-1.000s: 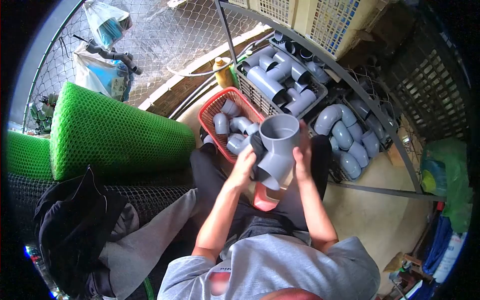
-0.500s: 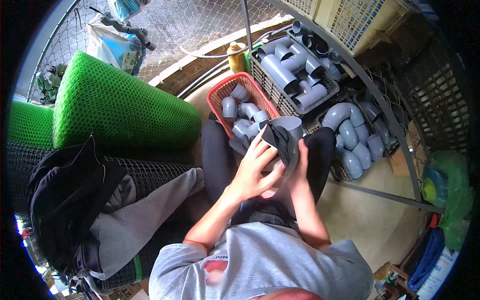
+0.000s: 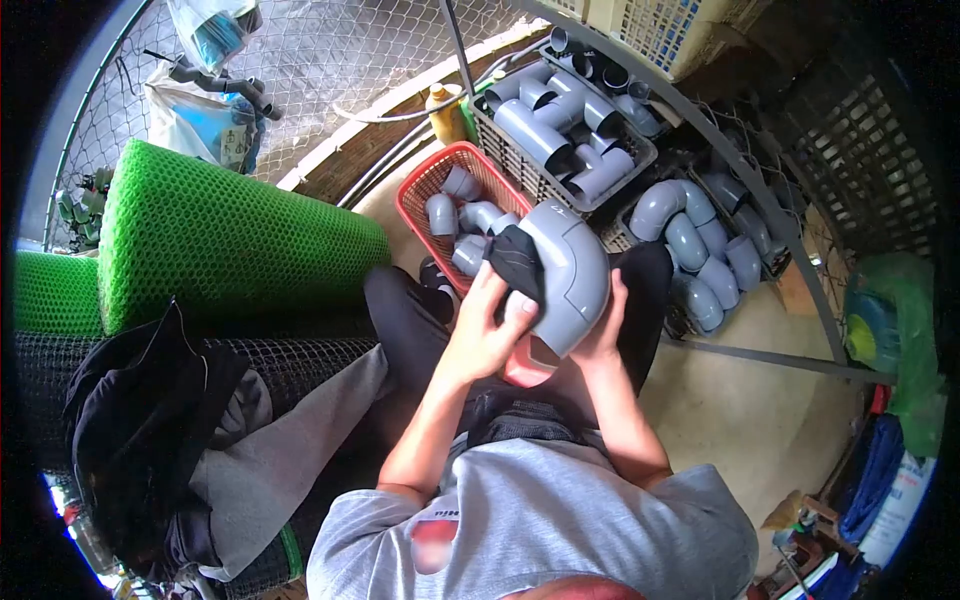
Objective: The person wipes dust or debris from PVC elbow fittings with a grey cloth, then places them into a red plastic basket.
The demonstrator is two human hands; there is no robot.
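Observation:
A large grey pipe fitting (image 3: 572, 280) rests over my lap, its curved back turned up. My right hand (image 3: 605, 330) cups it from the right side and underneath. My left hand (image 3: 488, 325) presses a black cloth (image 3: 517, 265) against the fitting's left side. Below the fitting a reddish-pink object (image 3: 527, 366) shows between my hands. Right behind my hands stands a red basket (image 3: 425, 187) with several smaller grey fittings inside.
A grey crate (image 3: 500, 150) of grey pipe fittings sits behind the red basket; more elbows (image 3: 700, 255) lie under a metal shelf frame (image 3: 760, 358). Rolls of green mesh (image 3: 220, 240) and dark clothing (image 3: 140, 420) lie at left. Wire fencing (image 3: 320, 60) closes the back.
The fitting has been turned: its open mouth faced up a second ago, now its rounded back does. My left hand has moved the cloth across its side.

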